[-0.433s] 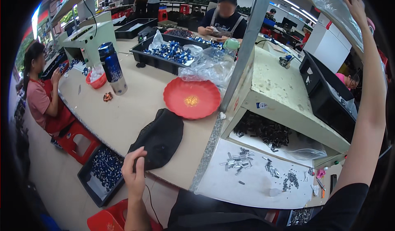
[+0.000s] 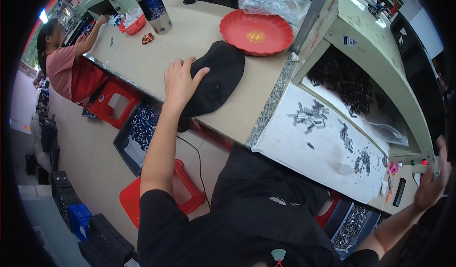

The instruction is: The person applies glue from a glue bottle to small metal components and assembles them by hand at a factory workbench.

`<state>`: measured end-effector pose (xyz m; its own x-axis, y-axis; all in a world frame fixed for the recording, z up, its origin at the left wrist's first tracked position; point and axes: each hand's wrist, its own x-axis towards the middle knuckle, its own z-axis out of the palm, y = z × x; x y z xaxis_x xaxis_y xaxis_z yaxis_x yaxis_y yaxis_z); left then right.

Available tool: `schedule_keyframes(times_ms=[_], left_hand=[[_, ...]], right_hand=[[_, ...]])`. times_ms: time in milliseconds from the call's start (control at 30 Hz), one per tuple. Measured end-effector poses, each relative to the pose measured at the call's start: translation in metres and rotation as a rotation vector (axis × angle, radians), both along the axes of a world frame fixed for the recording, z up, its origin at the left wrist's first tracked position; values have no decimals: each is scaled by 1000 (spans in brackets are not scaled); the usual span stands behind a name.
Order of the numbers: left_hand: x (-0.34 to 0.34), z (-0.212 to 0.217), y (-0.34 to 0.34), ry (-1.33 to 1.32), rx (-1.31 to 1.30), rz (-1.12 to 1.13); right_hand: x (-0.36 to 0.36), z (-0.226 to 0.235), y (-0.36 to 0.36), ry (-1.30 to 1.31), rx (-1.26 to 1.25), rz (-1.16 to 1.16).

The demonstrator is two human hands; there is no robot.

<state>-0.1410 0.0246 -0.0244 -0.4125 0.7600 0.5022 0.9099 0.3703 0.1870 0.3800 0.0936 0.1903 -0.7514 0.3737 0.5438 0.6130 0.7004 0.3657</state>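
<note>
My left hand (image 2: pixel 179 80) lies flat with fingers spread on the near end of a black cap (image 2: pixel 216 79) that rests on the beige worktable (image 2: pixel 190 38). Just beyond the cap sits a red scalloped plate (image 2: pixel 256 31) with a small yellow heap in its middle. My right hand (image 2: pixel 432 184) hangs open in the air at the far right, beside the angled parts bin (image 2: pixel 375 53), holding nothing. Small grey metal pieces (image 2: pixel 308 115) lie scattered on the white sheet (image 2: pixel 313 162) in front of me.
A dark blue bottle (image 2: pixel 153 4) and a red bowl (image 2: pixel 133 25) stand at the table's far left, where a seated person in a pink top (image 2: pixel 64 67) works. Red stools (image 2: pixel 114 103) and a dark floor tray of parts (image 2: pixel 140 131) sit below the table edge.
My head has tilted down and closer. My left hand has moved up onto the black cap. My right arm has dropped from overhead to low at the right side.
</note>
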Motion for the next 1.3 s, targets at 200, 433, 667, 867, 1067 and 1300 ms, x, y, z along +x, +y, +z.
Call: schedule_keyframes(times_ms=[200, 433, 667, 867, 1067, 1300], left_hand=[[-2, 3, 22, 10, -71, -90], [-19, -8, 31, -46, -77, -211], [-19, 4, 26, -111, -42, -276], [-11, 24, 2, -155, -27, -296], [-1, 44, -80, -302, 3, -256], [25, 35, -191, -494, -17, -136]], right_hand=[[7, -156, -85, 733, -464, -169], [-6, -217, -123, 874, -723, -219], [-5, -223, -132, 904, -734, -233], [-14, -225, -133, 878, -764, -246], [-24, -229, -127, 849, -786, -191], [-44, -237, -124, 822, -856, -113]])
